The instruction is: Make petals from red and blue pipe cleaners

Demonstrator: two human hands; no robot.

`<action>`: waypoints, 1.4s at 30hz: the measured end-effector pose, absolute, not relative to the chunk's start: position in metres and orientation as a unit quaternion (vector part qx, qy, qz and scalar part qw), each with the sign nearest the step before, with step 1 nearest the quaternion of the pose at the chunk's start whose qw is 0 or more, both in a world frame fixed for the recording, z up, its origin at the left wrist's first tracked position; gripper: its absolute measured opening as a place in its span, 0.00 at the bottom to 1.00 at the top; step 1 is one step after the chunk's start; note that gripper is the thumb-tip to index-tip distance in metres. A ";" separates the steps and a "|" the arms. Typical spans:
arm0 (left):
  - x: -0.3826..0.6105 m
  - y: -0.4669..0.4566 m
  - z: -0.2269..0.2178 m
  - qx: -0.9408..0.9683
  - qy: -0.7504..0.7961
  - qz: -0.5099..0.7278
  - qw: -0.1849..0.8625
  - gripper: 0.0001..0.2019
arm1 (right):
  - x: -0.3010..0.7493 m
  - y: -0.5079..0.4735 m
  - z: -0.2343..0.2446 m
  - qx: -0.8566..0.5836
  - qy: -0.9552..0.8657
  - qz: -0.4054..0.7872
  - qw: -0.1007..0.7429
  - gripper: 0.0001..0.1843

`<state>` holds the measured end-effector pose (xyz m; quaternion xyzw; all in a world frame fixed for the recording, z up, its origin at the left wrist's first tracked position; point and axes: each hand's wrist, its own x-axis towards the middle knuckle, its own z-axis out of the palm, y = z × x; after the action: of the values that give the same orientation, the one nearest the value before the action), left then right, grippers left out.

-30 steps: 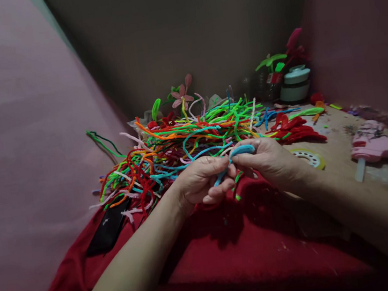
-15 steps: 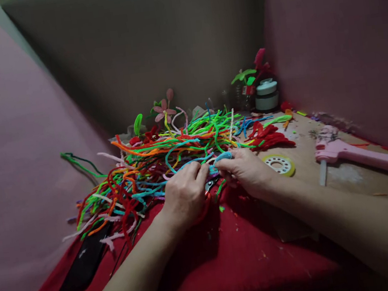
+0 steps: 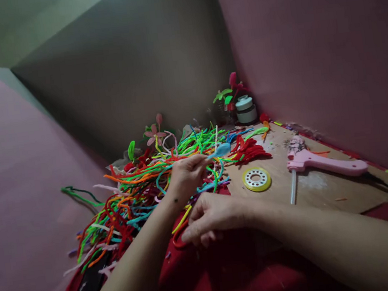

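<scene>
My left hand (image 3: 188, 177) is closed in a pinch on a light blue pipe-cleaner petal (image 3: 221, 150), which points right above the pile. Below it, my right hand (image 3: 214, 213) is curled over a red-handled tool that looks like pliers (image 3: 179, 242). Only the curved red handle shows by the fingertips; its jaws are hidden under the hand. A yellow pipe cleaner (image 3: 182, 219) lies beside those fingers. The heap of many-coloured pipe cleaners (image 3: 137, 178) spreads behind and left of both hands.
A yellow-rimmed spool (image 3: 256, 179) and a pink hot glue gun (image 3: 326, 162) with a dark cord lie on the brown board (image 3: 344, 188) at right. Red pipe-cleaner pieces (image 3: 251, 150), a lidded jar (image 3: 245, 109) and pipe-cleaner flowers (image 3: 155, 134) stand farther back. Walls close in behind.
My hands have parted. The left keeps the blue petal, now freely held up; the right has let go of it and moved down and left onto the red handle. The view has tilted up and right.
</scene>
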<state>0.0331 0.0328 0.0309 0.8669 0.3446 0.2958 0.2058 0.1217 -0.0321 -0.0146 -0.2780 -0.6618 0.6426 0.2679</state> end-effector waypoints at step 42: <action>-0.097 0.060 0.009 0.797 0.533 0.281 0.041 0.08 | 0.177 -0.015 0.028 -0.137 -0.227 0.641 0.721 0.13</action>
<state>-0.0965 0.0600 0.0087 0.7969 0.5330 0.2814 0.0406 0.1765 -0.0155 0.0282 -0.1370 -0.2270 0.6408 0.7205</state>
